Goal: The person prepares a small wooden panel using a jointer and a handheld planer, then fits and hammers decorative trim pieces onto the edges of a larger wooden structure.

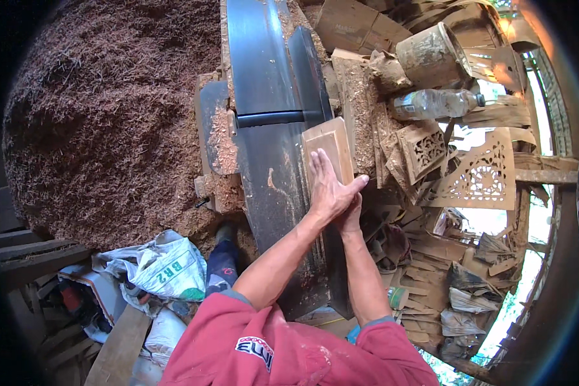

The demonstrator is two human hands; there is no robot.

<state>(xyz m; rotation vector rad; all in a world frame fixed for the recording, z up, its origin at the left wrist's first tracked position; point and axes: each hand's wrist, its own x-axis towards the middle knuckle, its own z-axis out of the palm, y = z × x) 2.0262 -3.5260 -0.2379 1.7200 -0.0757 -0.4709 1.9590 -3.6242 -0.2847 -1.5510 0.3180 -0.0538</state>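
A person in a red shirt (302, 360) stood at a machine with a long metal bed (260, 174), both forearms reaching forward over it. A dark-clad leg (221, 270) showed to the left, beside a white sack (174, 269) with green print.

The right hand (350, 215) was tucked under and behind the left one, near the panel's close end; it was mostly hidden, so whether it gripped anything could not be told. The left hand (331, 192) lay over the near part of a wooden panel (342, 145) — fingers stretched forward on its face, thumb out to the right, pressing rather than clenching. The panel, with its raised centre facing up, sat at the bed's right side, its far end close to a dark crosswise slot (270, 118).

Farther out, 2 pierced fretwork pieces (486, 172) stood to the right. Beyond them were a clear bottle (428, 104) and a dirty bucket (428, 56) — and a great heap of brown shavings (109, 122) filled the far left.
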